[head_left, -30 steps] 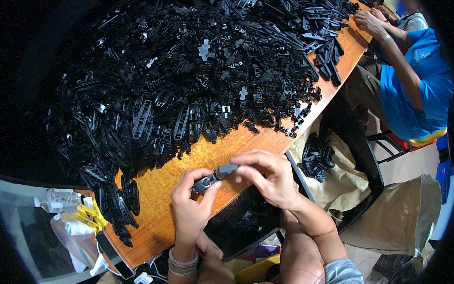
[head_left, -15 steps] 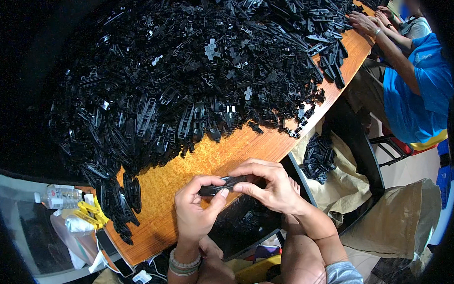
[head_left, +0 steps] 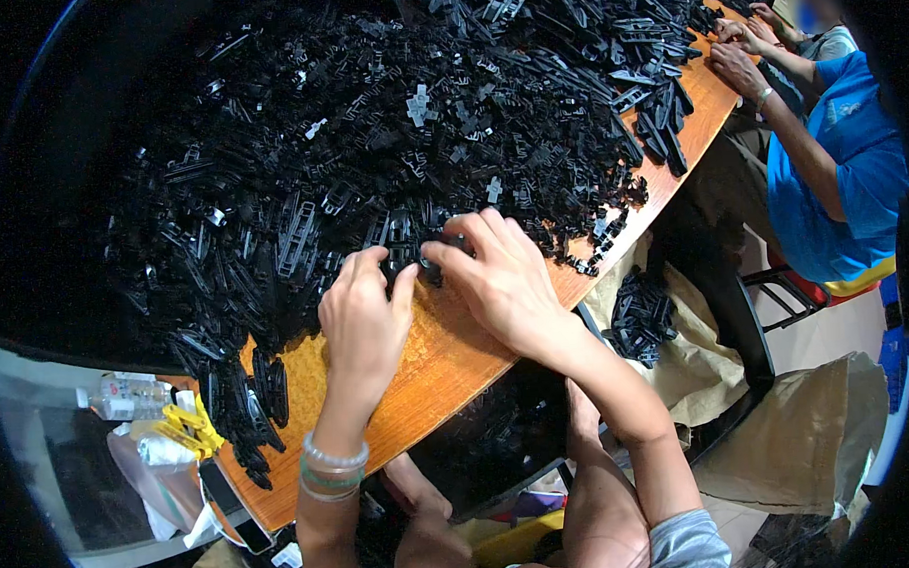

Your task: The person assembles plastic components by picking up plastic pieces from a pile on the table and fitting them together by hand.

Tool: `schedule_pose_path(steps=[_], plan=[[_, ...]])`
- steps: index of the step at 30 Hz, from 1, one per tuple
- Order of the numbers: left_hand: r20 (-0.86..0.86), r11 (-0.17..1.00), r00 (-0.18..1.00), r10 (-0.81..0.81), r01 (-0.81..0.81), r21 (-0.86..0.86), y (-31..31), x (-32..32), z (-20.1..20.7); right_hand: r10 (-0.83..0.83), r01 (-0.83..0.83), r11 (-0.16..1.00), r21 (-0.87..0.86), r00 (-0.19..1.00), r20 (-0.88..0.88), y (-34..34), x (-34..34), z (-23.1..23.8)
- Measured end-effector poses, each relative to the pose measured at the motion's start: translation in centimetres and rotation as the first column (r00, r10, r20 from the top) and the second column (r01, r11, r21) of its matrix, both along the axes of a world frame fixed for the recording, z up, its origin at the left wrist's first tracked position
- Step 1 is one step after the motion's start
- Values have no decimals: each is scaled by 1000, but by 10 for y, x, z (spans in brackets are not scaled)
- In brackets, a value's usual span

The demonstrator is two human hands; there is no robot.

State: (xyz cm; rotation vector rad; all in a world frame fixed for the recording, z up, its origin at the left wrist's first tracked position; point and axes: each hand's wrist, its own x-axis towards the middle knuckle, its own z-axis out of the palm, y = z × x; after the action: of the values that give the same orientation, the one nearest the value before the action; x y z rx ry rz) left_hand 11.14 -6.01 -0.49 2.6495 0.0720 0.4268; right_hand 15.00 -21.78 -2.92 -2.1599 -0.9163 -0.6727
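A big heap of small black plastic parts [head_left: 369, 137], clips and long slotted pieces among them, covers most of the wooden table [head_left: 457, 349]. At the heap's near edge my left hand [head_left: 360, 307] reaches in, thumb and forefinger apart, with nothing visible held between them. Just to its right, my right hand [head_left: 505, 282] bends over the same edge. Its fingers are spread and its fingertips touch or hover at the black parts; its thumb is mostly hidden. A bracelet [head_left: 333, 464] circles my left wrist.
At the table's left end are a plastic bottle [head_left: 128, 398], a yellow clamp-like thing [head_left: 191, 428] and a phone-like dark slab [head_left: 232, 507]. Right of my legs, a paper-lined box holds black parts [head_left: 638, 318]. A person in a blue shirt [head_left: 836, 171] works farther along the table.
Both hands have moved forward from the table's near edge to the heap. The black clip-like part held between them before is no longer seen in them. The co-worker's hands shifted slightly.
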Motion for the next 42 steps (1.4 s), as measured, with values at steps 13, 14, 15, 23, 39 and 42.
schedule_pose_path(steps=[13, 14, 15, 23, 39, 42], plan=[[-41, 796, 997, 73, -83, -599, 7, -39, -13, 28, 25, 971, 237, 975, -220, -14, -19, -15], [-22, 706, 999, 47, -49, -706, 7, -45, -16, 27, 25, 972, 235, 975, -219, -16, -25, -13], [-5, 573, 1000, 28, -20, -819, 4, -50, -16, 100, 33, 941, 338, 924, -369, -17, -31, -12], [35, 174, 969, -243, 79, -982, -9, -73, -8, 551, -19, 694, 720, 658, -514, -14, -58, -11], [3, 463, 984, -177, 86, -882, -6, -91, -5, 474, -155, 844, 513, 664, -578, -18, -65, 5], [-66, 523, 971, -231, 66, -850, -5, -98, 2, 438, -139, 894, 425, 461, -772, -24, -68, 7]])
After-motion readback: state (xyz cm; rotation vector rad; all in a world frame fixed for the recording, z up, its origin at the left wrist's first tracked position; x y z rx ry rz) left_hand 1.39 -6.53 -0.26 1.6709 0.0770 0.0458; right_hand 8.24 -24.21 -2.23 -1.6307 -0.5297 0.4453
